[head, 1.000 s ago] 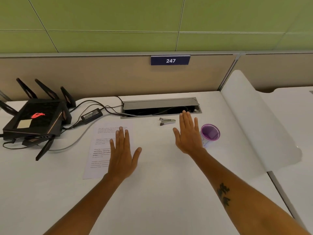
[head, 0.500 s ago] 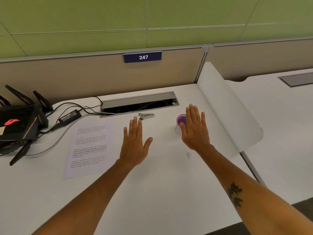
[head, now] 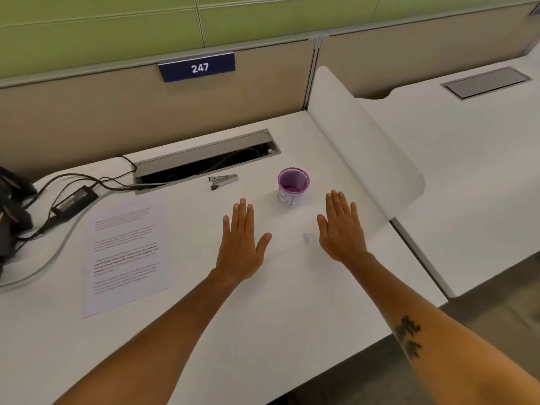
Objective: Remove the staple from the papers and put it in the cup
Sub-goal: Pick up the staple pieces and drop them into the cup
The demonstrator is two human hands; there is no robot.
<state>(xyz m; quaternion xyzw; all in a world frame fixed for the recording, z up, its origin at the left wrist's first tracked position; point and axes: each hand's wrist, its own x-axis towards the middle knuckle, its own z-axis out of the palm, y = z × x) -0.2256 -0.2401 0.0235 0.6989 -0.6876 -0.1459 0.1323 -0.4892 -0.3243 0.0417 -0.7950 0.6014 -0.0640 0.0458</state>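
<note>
Printed papers (head: 125, 255) lie flat on the white desk (head: 263, 317) at the left. A small metal staple remover (head: 223, 181) rests near the cable slot, behind my hands. The purple-rimmed cup (head: 293, 187) stands upright to its right. My left hand (head: 241, 247) is flat and empty, palm down, right of the papers. My right hand (head: 342, 229) is also flat and empty, just right of and nearer than the cup. A tiny pale scrap (head: 306, 237) lies between my hands; what it is I cannot make out.
An open cable slot (head: 204, 162) runs along the back of the desk. A black power adapter (head: 74, 199) with cables and a dark device (head: 11, 206) sit far left. A white divider panel (head: 365, 141) bounds the desk on the right, with another desk beyond.
The view has swung to the right and down. Both hands slid right across the desk; my left hand left the papers and my right hand uncovered the cup.
</note>
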